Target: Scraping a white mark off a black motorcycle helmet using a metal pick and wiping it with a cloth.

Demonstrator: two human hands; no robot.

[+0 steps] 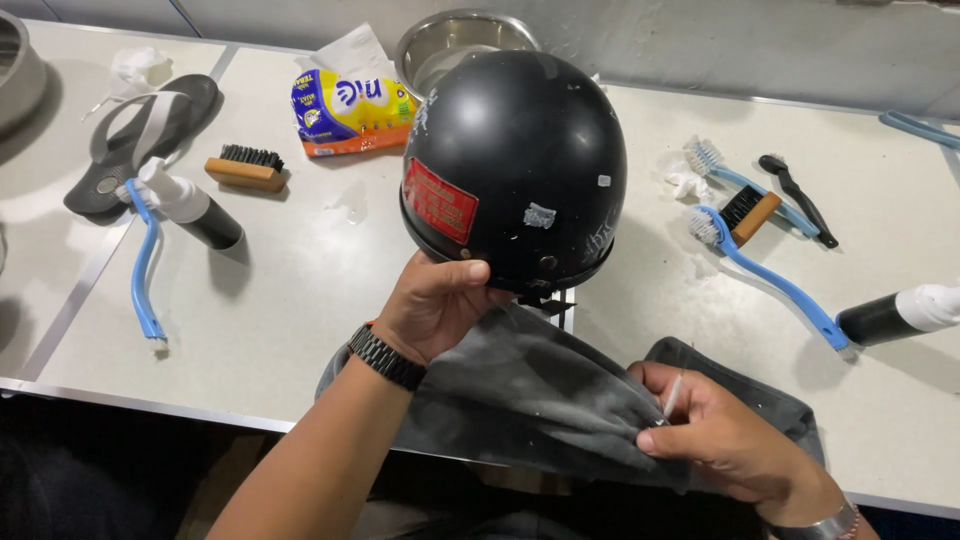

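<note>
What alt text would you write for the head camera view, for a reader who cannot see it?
The left hand holds a black helmet by its rim above a white table, while the right hand pinches a dark cloth. Blue brushes, a wooden brush and a sandal lie around.

Cleaning workstation, workshop-type: white tables (300, 290) butted together, blue long-handled brushes (770, 275), wooden scrub brush (246, 167), spray bottles (190, 205), steel basin (450, 40).
</note>
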